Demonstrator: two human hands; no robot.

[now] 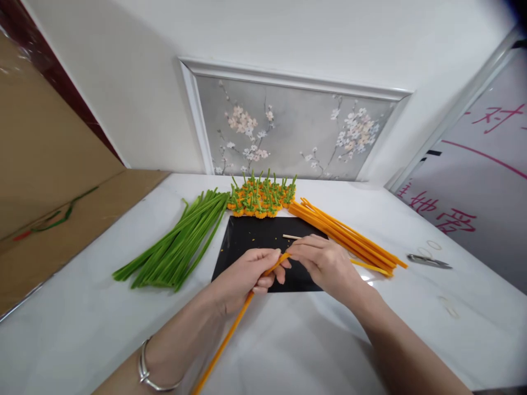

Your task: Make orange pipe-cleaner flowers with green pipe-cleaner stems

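An orange pipe cleaner (pixel 230 332) runs from the lower edge up through my left hand (pixel 247 274), whose thumb and fingers are closed around it. At its upper end, the fingertips of my right hand (pixel 323 260) pinch the pipe cleaner above the black mat (pixel 239 241). A thin pale stick (pixel 290 237) pokes out past my right hand; whether the hand holds it or it lies on the mat I cannot tell. Orange specks are scattered on the mat.
Green pipe cleaners (pixel 177 247) lie in a bundle at left. Several orange flowers with green stems (pixel 261 197) stand behind the mat. Orange pipe cleaners (pixel 346 233) are piled at right, beside small metal snips (pixel 429 261) and clear rings (pixel 434 244). A wall closes off the back.
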